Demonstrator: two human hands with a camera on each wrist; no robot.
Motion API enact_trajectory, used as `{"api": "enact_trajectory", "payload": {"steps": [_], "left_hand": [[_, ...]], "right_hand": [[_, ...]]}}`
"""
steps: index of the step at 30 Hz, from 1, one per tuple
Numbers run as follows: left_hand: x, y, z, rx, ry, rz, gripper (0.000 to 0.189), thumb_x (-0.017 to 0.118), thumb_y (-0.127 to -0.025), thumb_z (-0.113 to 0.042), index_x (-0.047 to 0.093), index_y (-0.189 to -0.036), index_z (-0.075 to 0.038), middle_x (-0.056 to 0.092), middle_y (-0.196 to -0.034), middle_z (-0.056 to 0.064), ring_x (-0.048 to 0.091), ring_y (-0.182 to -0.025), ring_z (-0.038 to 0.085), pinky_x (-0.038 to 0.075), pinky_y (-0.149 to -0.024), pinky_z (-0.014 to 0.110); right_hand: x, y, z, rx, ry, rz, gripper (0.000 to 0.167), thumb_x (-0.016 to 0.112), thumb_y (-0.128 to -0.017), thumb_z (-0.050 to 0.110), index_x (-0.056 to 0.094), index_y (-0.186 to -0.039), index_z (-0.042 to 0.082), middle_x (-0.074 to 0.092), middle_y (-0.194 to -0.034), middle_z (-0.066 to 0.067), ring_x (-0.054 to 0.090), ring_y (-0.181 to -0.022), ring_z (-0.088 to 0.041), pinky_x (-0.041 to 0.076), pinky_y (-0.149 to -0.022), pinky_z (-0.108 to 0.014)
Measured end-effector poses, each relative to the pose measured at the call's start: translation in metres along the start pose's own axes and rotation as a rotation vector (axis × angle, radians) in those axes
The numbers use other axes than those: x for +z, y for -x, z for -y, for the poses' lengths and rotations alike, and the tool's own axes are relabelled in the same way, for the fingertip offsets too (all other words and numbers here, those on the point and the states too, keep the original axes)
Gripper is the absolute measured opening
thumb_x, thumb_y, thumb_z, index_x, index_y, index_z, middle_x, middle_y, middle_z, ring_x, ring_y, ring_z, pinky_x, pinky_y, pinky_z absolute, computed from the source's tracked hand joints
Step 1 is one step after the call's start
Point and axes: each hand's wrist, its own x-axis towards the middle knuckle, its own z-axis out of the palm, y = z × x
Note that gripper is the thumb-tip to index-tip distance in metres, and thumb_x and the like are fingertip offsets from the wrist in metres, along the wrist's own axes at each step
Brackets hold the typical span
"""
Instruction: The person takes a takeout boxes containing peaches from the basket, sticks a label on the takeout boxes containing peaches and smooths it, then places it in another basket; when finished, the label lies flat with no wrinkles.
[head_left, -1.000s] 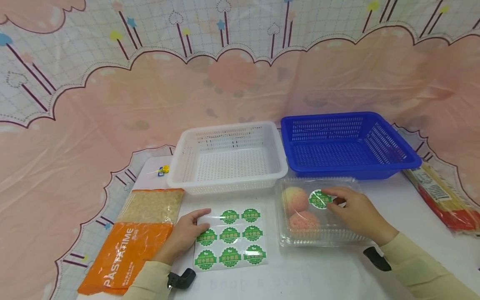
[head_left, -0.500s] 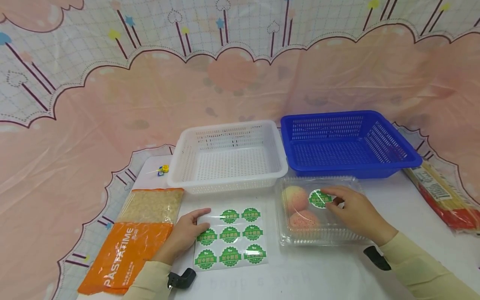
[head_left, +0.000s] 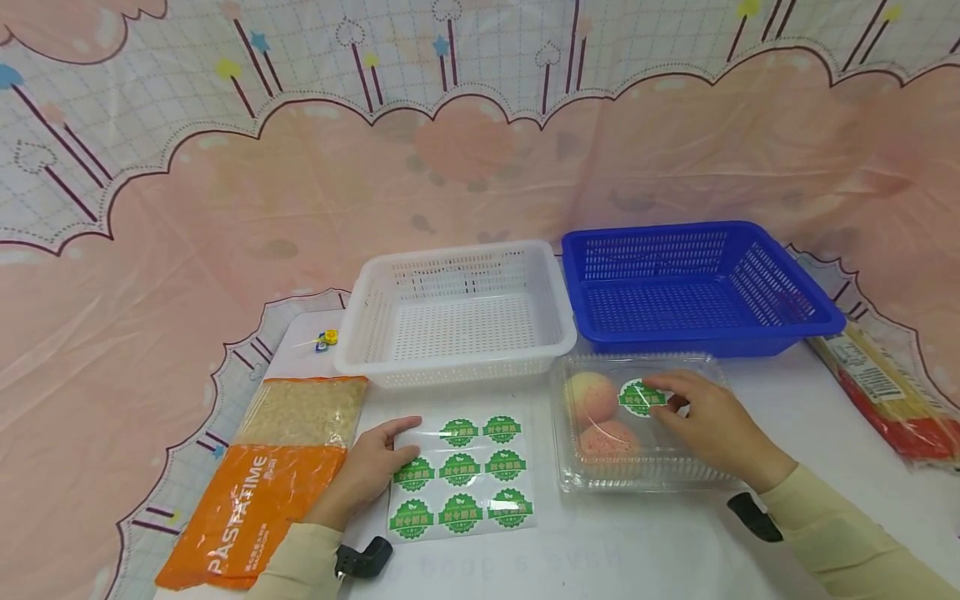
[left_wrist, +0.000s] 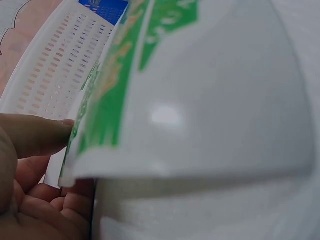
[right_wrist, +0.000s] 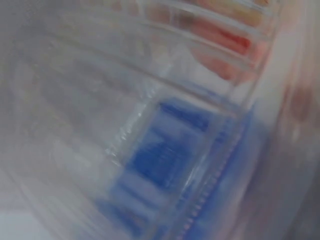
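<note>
1. Sticker sheet (head_left: 482, 490) on the desk (head_left: 570, 554), left of the clear box (head_left: 637, 482), right of the orange bag (head_left: 258, 492) by the desk's left edge. Eight green stickers (head_left: 460, 468) on it, far-left slot bare.
2. Left hand (head_left: 367, 467) pinches the sheet's left edge, toward its far-left corner. Light grip should do; squeezing may crease the backing.
3. Clear box closed, two peach-like fruits (head_left: 609, 442) under the left part of its lid (head_left: 654, 447).
4. Loose sticker (head_left: 637, 398) over the lid, just right of the fruits, toward the lid's far edge. Right hand (head_left: 720, 425) clamps its right edge, thumb and forefinger. Hands well apart. Can't tell if adhesive touches; right wrist view blurred.
5. Best: square the print to the lid's edge, press the free left side first, then release and smooth outward. Gently, thin plastic probably flexes.
6. White basket (head_left: 450, 375) and blue basket (head_left: 690, 343) toward desk's far edge; blue close behind the box, so avoid shoving the box back.
</note>
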Motion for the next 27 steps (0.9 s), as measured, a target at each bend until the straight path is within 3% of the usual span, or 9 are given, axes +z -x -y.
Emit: {"api": "enact_trajectory", "payload": {"steps": [9,17,27], "left_hand": [[-0.0003,0.0026,-0.0014,-0.005,0.007,-0.001,0.045,0.065,-0.096,-0.013,0.059,-0.140,-0.013,0.057,-0.131,0.013,0.058,-0.093,0.022,0.044,-0.104,0.050],[-0.0011,0.0033,-0.0029,0.016,0.009,0.003,0.045,0.065,-0.096,-0.013,0.059,-0.140,-0.011,0.055,-0.136,0.015,0.053,-0.106,0.025,0.034,-0.110,0.057],[-0.0002,0.0037,-0.0017,0.009,0.016,0.002,0.045,0.065,-0.096,-0.012,0.059,-0.140,-0.011,0.059,-0.122,0.011,0.059,-0.088,0.019,0.045,-0.102,0.047]], "right_hand": [[0.0003,0.0004,0.0005,-0.003,0.011,0.004,0.037,0.071,-0.092,0.009,0.065,-0.128,-0.001,0.063,-0.118,-0.014,0.060,-0.087,-0.020,0.046,-0.061,-0.029],[0.0004,0.0007,-0.0006,-0.009,0.025,0.007,0.038,0.070,-0.094,0.012,0.065,-0.129,0.000,0.064,-0.117,-0.013,0.061,-0.088,-0.021,0.046,-0.063,-0.032],[-0.0002,0.0011,-0.0001,0.004,0.016,0.015,0.039,0.069,-0.094,0.012,0.063,-0.130,0.000,0.064,-0.111,-0.011,0.059,-0.085,-0.019,0.043,-0.060,-0.030]]}}
